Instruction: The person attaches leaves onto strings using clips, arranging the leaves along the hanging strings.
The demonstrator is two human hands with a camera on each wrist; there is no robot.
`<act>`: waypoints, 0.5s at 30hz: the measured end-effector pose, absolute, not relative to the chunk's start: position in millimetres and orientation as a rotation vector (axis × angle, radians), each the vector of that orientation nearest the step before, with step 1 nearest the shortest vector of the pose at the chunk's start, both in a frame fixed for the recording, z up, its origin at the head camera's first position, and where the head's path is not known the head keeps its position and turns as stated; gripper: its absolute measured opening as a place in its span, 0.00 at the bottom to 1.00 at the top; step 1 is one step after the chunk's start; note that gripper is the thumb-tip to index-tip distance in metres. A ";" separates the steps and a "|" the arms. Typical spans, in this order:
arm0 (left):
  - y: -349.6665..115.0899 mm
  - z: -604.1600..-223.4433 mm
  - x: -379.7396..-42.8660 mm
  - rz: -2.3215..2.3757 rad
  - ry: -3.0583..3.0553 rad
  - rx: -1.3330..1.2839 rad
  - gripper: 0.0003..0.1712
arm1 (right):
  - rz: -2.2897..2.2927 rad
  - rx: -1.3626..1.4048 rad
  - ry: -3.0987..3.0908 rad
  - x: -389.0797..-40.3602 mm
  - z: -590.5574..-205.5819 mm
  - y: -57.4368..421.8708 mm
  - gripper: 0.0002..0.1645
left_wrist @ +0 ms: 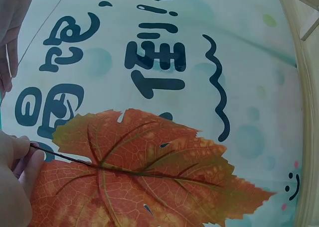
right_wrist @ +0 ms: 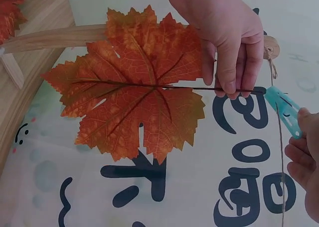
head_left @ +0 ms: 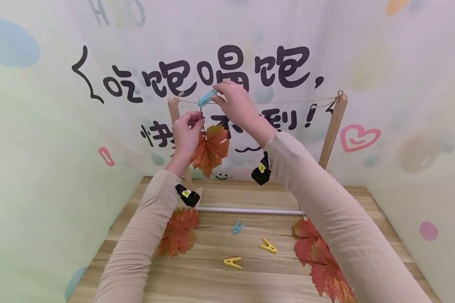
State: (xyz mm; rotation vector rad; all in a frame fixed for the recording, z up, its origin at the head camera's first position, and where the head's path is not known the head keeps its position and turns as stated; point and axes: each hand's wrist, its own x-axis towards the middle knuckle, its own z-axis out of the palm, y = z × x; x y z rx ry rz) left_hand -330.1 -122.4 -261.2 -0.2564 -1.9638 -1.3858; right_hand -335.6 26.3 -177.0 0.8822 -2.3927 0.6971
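Near left post (head_left: pixel 172 110) | left fingers (right_wrist: pixel 229 67) pinch leaf stem (right_wrist: pixel 192 88) | right fingers (right_wrist: pixel 299 157) grip clip (right_wrist: pixel 283 108) | string (head_left: pixel 295 101) free rightward

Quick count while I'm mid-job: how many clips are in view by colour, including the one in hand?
Blue: 2, the held blue clip in the right hand and the loose blue clip on the table
Yellow: 2, the nearer yellow clip and the farther yellow clip, both on the table
Total: 4 clips

Held both beige fabric-sleeved arms (head_left: pixel 318 198) outstretched, pinched with the bare left hand (head_left: pixel 186 134), gripped higher with the bare right hand (head_left: pixel 236 102).
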 end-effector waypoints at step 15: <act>-124.0 -263.6 -326.8 -1.376 -1.996 -0.250 0.09 | 0.699 0.942 -2.246 -318.9 -191.4 51.9 0.26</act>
